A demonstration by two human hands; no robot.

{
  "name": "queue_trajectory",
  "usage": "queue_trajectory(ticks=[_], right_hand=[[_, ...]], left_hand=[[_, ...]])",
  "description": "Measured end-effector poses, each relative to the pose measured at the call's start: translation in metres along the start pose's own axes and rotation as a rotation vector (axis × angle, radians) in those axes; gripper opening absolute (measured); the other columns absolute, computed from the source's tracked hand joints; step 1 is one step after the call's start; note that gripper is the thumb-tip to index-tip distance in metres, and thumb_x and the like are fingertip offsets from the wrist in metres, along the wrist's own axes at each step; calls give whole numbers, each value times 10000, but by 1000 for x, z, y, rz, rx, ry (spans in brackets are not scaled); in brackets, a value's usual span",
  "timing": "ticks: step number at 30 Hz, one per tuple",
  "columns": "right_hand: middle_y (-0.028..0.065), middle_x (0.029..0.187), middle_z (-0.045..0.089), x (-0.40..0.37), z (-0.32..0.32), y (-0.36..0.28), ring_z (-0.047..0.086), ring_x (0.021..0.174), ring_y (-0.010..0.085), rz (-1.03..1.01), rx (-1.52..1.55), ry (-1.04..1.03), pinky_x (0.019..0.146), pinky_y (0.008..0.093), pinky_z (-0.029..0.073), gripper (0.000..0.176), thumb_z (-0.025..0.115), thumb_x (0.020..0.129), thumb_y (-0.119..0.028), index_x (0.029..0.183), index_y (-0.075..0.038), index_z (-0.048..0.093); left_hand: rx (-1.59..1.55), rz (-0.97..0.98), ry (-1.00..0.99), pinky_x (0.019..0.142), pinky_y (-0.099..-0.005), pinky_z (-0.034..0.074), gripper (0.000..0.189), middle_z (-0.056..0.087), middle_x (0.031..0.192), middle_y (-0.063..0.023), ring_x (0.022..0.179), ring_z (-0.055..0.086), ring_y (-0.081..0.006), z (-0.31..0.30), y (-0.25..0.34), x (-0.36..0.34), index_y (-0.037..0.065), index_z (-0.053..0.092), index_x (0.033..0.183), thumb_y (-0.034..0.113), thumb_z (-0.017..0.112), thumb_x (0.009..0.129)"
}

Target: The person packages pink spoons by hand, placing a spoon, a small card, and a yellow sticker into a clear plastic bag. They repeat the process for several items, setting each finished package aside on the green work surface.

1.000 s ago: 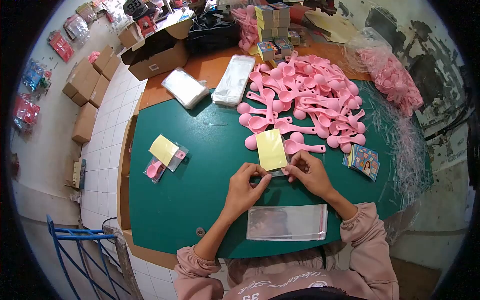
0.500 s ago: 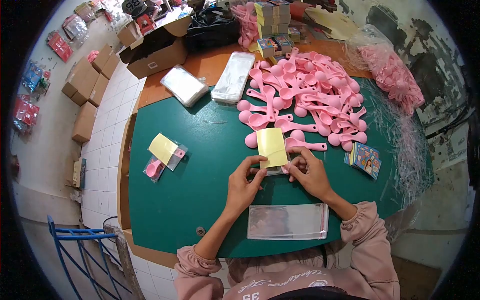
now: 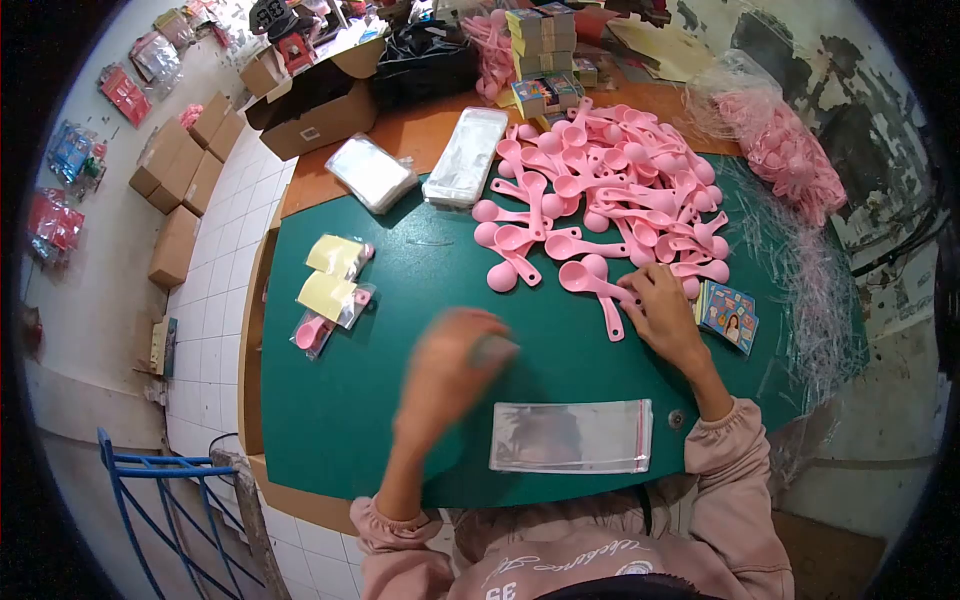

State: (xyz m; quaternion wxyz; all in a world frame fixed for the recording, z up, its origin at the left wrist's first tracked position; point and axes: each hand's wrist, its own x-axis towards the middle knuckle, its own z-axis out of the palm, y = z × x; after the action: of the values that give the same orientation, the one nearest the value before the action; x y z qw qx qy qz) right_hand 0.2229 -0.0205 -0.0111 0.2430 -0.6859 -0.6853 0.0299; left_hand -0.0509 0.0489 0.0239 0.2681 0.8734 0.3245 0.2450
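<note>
My left hand (image 3: 455, 365) is smeared by motion over the green table (image 3: 370, 420), left of centre; its fingers are too blurred to read. My right hand (image 3: 663, 318) reaches the near edge of the pile of pink spoons (image 3: 640, 170), its fingertips on the handle of a pink spoon (image 3: 590, 279). At the left lie packets with yellow cards (image 3: 327, 297), one just behind the other, pink spoon parts showing through clear plastic. Close to my body lies a stack of clear bags (image 3: 570, 437). Printed cards (image 3: 729, 316) rest right of my right hand.
Two stacks of clear bags (image 3: 370, 173) (image 3: 466, 157) lie toward the back. Behind them stand an open cardboard box (image 3: 325, 125) and a black bag (image 3: 427, 62). Bundled cards (image 3: 543, 50) are piled at the back. A plastic bag of pink spoons (image 3: 780, 150) sits at the right.
The packet with a yellow card that both hands held now lies at the left behind the other one. My left hand has moved left, and my right hand has moved right to the spoons.
</note>
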Motion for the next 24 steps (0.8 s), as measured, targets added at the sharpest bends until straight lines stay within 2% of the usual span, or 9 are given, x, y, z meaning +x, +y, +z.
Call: queue_trajectory(ticks=[1,3,6,7,9,16,18,20,24], right_hand=[[121,905,494,0,2,3,498,867,277,46,111,-12,745,369,396,206,590,746,-54,950,-36,570],[126,895,494,2,4,6,511,829,272,91,216,-24,720,344,412,204,598,747,-46,948,-22,570],[128,885,487,2,2,6,524,789,258,65,257,31,694,329,427,199,582,763,-27,960,-13,566],[137,878,486,5,-1,4,529,790,277,57,283,71,701,343,428,186,564,778,-31,962,-8,567],[145,871,485,7,-3,2,533,790,295,49,313,110,709,358,430,176,546,793,-34,964,-3,567],[103,871,540,9,-1,-2,528,706,188,155,461,405,634,278,435,183,543,821,-51,999,-20,567],[75,857,544,9,2,-2,521,695,144,180,507,486,616,251,431,174,541,836,-58,1006,-25,558],[19,838,518,7,3,-5,492,692,75,141,740,633,602,201,416,162,531,870,-79,1024,-28,531],[-2,853,499,3,2,-17,478,681,45,120,858,630,576,174,402,164,527,885,-100,1025,-16,514]], left_hand=[[-123,160,-208,795,-366,454,285,583,944,-131,931,548,-295,22,16,4,72,573,980,201,658,741],[-66,246,-349,765,-374,452,285,568,870,-105,891,549,-284,60,45,-3,71,562,962,201,665,730],[-21,345,-339,730,-382,445,245,548,824,-85,831,555,-271,80,47,-4,78,552,944,188,644,746],[-24,347,-341,730,-382,445,245,548,824,-85,831,555,-271,79,47,-2,78,552,944,188,644,746],[-207,232,-536,709,-378,436,200,545,819,-78,786,560,-264,71,43,5,78,549,921,157,627,755],[-273,276,-454,697,-362,442,106,536,806,-82,773,561,-260,71,33,6,68,590,860,83,595,756],[-506,152,-467,731,-343,454,86,548,839,-83,787,563,-217,65,31,9,43,594,833,49,569,751],[-640,114,-419,748,-326,460,85,552,861,-78,811,558,-193,64,19,14,32,580,831,35,561,748],[-1094,-151,-302,747,-270,475,75,599,918,-91,841,573,-145,62,-7,21,39,528,828,71,589,799]])
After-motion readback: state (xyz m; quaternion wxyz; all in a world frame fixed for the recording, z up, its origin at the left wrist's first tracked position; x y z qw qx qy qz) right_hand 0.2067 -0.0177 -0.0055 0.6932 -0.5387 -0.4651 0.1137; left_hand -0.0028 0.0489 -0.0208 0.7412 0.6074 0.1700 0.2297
